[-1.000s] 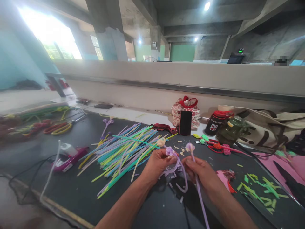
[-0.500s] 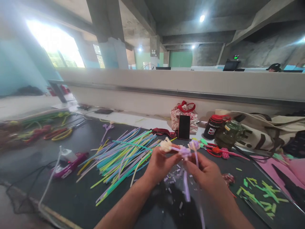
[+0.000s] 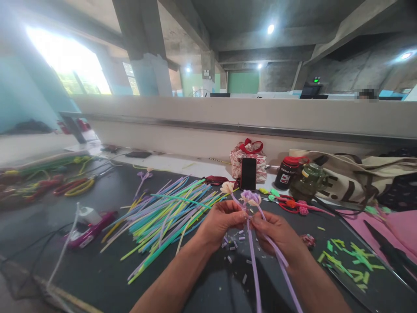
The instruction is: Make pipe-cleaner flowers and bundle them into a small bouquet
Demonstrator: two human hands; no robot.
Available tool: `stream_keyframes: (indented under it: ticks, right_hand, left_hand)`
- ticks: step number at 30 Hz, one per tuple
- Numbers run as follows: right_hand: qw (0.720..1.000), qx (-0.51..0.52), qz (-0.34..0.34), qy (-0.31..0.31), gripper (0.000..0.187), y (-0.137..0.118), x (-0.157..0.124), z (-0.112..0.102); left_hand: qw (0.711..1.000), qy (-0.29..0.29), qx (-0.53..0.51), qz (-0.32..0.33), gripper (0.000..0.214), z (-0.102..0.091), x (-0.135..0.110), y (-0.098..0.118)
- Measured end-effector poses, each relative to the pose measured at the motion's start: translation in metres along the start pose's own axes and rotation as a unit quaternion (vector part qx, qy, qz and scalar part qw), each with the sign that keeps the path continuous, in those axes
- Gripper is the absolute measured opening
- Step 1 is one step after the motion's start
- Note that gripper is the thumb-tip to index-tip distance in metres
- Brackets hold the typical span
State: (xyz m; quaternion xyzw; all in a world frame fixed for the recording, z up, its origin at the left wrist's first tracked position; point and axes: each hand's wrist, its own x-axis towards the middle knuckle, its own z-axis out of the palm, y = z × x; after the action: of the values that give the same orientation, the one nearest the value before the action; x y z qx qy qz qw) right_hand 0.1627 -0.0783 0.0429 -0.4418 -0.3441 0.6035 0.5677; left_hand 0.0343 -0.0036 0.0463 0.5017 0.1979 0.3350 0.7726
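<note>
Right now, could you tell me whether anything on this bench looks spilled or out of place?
Small cut bits lie scattered on the mat under the purple stems held by the left hand and right hand. Green scraps are strewn at the right. The stick pile is fanned out loosely. Nothing looks damaged.

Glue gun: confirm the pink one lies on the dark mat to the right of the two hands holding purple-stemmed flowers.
Wrong side. The head view shows the pink glue gun lying on the dark mat to the left of the hands, past the pile of coloured stems. The left hand and right hand do hold purple-stemmed flowers.
</note>
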Motion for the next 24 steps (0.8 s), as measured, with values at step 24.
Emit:
stream_keyframes:
  ticks: [24]
  right_hand:
    - [0.977,-0.178,-0.054,0.107,0.035,0.03,0.006,-0.016]
  left_hand:
    - [0.997,0.036,-0.044,-0.056,0.023,-0.014,0.003,-0.021]
